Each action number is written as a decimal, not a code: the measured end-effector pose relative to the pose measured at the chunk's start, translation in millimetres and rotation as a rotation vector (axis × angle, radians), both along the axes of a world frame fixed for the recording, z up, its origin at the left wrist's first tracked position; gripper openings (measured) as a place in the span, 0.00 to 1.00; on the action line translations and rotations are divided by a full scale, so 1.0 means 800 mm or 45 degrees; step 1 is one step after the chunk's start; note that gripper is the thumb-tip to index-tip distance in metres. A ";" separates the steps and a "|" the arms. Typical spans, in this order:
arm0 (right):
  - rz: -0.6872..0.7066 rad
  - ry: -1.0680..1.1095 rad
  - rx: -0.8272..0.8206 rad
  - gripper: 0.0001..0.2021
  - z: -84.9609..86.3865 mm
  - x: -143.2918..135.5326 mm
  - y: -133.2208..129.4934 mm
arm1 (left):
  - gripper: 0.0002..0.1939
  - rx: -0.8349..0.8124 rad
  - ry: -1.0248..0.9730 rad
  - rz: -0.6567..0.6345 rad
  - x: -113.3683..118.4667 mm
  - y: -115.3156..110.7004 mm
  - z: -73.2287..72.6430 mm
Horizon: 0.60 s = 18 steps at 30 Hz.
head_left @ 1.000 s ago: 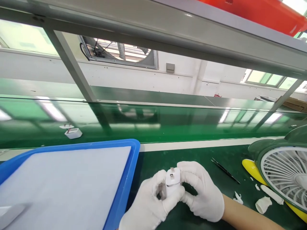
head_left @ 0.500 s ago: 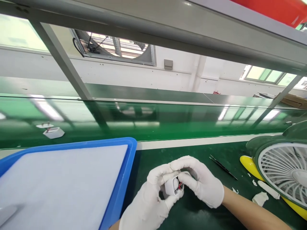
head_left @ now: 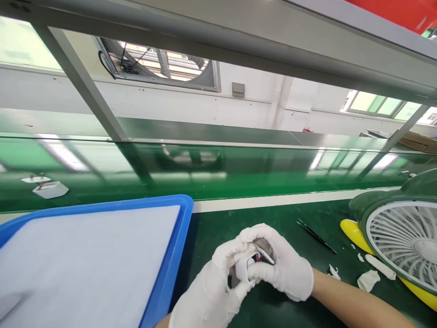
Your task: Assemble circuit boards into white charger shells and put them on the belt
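Note:
Both my hands wear white gloves and meet low in the middle of the view, over the dark green bench. My left hand cups a small white charger housing from below and the left. My right hand closes over the housing from the right, its forefinger laid across the open side. Red and dark wires show inside the housing. Much of the housing is hidden by my fingers.
A blue tray lined with white foam lies at the left. Another white charger part rides the green conveyor belt at far left. Black tweezers, white scraps and a green desk fan lie at the right.
The housing was turned from prongs-up to its open side facing me. My right forefinger moved across the opening. The charger part on the belt drifted left.

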State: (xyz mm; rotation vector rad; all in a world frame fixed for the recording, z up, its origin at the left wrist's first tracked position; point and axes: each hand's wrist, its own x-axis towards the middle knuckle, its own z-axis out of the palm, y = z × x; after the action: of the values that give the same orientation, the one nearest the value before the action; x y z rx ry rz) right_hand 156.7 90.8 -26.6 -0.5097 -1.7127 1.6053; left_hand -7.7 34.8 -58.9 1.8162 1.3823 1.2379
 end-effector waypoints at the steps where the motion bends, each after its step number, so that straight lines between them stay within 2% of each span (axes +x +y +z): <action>1: 0.007 0.006 -0.005 0.17 0.003 0.000 -0.001 | 0.25 -0.052 -0.024 0.020 0.001 0.000 0.000; 4: 0.041 0.028 -0.084 0.16 0.006 0.000 -0.002 | 0.24 -0.137 -0.088 0.031 0.000 0.003 0.004; 8: 0.030 0.040 -0.179 0.21 -0.003 -0.004 -0.001 | 0.24 -0.126 -0.077 -0.048 -0.002 0.005 0.012; 11: -0.033 0.031 -0.208 0.20 -0.008 -0.007 -0.002 | 0.22 -0.167 -0.082 -0.060 -0.001 0.006 0.018; 14: -0.094 -0.046 -0.166 0.20 -0.003 -0.004 -0.002 | 0.21 -0.241 -0.111 -0.037 0.002 0.007 0.025; 18: -0.026 -0.133 -0.128 0.21 0.010 0.003 0.000 | 0.22 -0.414 -0.196 -0.006 0.007 0.007 0.034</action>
State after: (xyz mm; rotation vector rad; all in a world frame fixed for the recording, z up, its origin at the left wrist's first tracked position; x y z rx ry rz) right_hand 159.1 90.8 -18.7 -0.6695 -1.7029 1.6827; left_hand -2.2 40.5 -31.5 1.4708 1.3987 1.0552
